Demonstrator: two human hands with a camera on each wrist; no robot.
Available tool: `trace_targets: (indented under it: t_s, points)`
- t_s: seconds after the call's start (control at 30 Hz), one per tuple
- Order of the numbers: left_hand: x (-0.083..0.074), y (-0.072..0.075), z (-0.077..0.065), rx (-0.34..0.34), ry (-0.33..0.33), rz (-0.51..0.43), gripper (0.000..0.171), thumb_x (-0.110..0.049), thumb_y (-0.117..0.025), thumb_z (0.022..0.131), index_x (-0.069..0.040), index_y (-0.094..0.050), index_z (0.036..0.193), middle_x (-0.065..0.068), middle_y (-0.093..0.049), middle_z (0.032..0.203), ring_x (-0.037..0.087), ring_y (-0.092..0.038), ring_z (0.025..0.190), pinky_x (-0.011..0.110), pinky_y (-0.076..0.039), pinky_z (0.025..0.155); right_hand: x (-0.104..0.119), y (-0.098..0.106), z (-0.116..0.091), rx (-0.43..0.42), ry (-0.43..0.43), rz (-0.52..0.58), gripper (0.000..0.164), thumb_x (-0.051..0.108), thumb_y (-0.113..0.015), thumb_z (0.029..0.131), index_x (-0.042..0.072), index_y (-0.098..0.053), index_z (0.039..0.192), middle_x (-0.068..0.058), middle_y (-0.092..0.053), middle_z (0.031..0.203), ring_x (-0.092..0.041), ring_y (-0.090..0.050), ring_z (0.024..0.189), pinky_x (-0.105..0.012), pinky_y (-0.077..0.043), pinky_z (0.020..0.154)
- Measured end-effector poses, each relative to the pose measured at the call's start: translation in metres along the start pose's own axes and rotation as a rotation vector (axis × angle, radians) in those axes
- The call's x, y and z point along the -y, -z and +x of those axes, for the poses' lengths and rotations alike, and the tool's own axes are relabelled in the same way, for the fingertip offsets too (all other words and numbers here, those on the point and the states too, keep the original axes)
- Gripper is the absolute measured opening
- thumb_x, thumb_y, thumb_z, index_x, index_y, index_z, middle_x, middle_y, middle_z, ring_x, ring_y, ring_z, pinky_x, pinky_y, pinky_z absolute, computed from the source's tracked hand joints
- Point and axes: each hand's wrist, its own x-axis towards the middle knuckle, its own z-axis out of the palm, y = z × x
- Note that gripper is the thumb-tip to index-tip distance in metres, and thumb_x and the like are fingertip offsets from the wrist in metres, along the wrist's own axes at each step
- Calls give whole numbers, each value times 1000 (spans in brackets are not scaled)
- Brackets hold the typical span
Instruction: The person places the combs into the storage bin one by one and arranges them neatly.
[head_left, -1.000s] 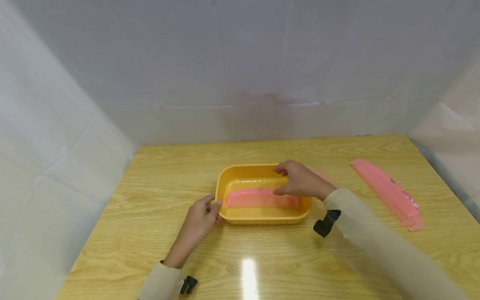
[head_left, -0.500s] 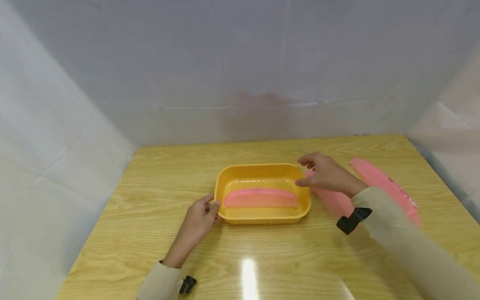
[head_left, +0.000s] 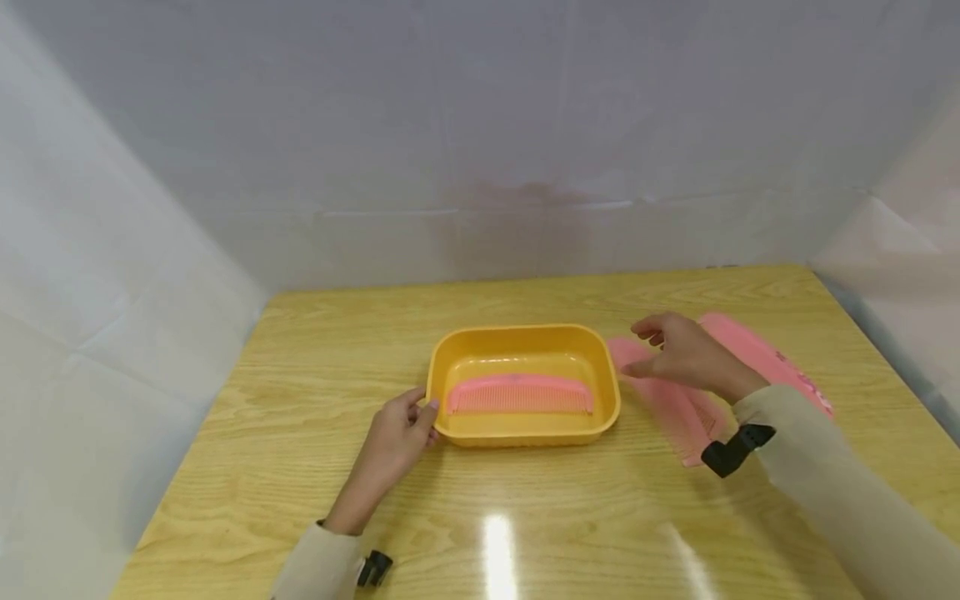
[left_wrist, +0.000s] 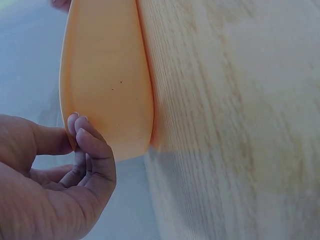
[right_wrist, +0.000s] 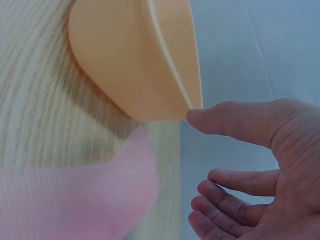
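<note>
A yellow plastic basin [head_left: 525,437] stands mid-table with a pink comb [head_left: 521,395] lying flat inside it. My left hand [head_left: 397,442] pinches the basin's left rim between thumb and fingers; the left wrist view shows that grip on the basin wall [left_wrist: 110,75] closely. Over pink combs [head_left: 667,404] to the right of the basin, my right hand [head_left: 690,354] hovers with thumb and fingers apart and nothing between them. In the right wrist view, a pink comb [right_wrist: 85,200] lies below the basin's end [right_wrist: 115,65], and my right hand [right_wrist: 250,165] is beside both.
Another pink comb [head_left: 765,354] with a printed pattern lies slantwise farther right on the wooden table [head_left: 337,333]. White sheeting [head_left: 450,125] rises behind the table and along its sides. My right sleeve [head_left: 832,475] crosses the table's right part.
My right hand has moved right, out from over the basin to above the combs beside it. More of those combs shows now. The left hand keeps its hold on the rim.
</note>
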Motion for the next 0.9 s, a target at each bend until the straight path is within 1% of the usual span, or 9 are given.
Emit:
trace_targets:
  t_s: [0.23,0.4,0.63,0.77,0.8,0.87,0.9]
  points:
    - [0,0,0,-3,-5,-1,44,-16,-52,106,8,-50,144,7,-65,79,22,-66,73,26,-53,59,-14,-2,-8,2,-58,-14,78,32,-78,89,-12,-45,144,-33,-48,141,-48,-48,127,-60,-47,98]
    - [2,0,0,-1,-3,0,45,-16,-52,107,7,-49,144,6,-64,79,22,-66,73,26,-52,58,-22,-5,-12,-2,-69,-45,80,35,-79,88,-15,-46,141,-36,-50,137,-49,-51,123,-60,-49,95]
    - [1,1,0,-5,-3,13,46,-17,-52,107,7,-48,145,7,-65,81,20,-66,73,26,-52,59,-31,-9,-14,-2,-97,-36,80,36,-80,87,-18,-48,137,-37,-54,134,-48,-58,118,-57,-52,93]
    - [0,2,0,-7,-3,8,46,-17,-52,107,8,-48,145,7,-65,81,21,-66,74,26,-51,59,-35,-12,-15,-4,-101,-46,81,37,-81,85,-18,-49,136,-39,-54,132,-48,-58,117,-58,-51,93]
    - [-1,2,0,-6,-8,7,45,-17,-52,107,8,-48,144,7,-65,81,22,-66,74,26,-51,58,-35,-13,-16,-4,-99,-50,82,37,-81,85,-18,-50,135,-39,-54,131,-47,-60,115,-59,-51,93]
    - [-1,2,-1,-4,-7,3,45,-16,-52,107,9,-48,144,8,-65,81,22,-66,74,26,-52,58,-36,-15,-17,-2,-101,-49,83,38,-82,84,-19,-50,135,-38,-59,124,-40,-65,102,-59,-51,92]
    - [-1,2,-1,-5,-5,4,46,-17,-52,107,8,-48,144,8,-65,81,22,-66,74,26,-52,59,-37,-16,-17,0,-104,-48,82,37,-82,84,-19,-50,134,-35,-63,117,-36,-66,93,-58,-51,92]
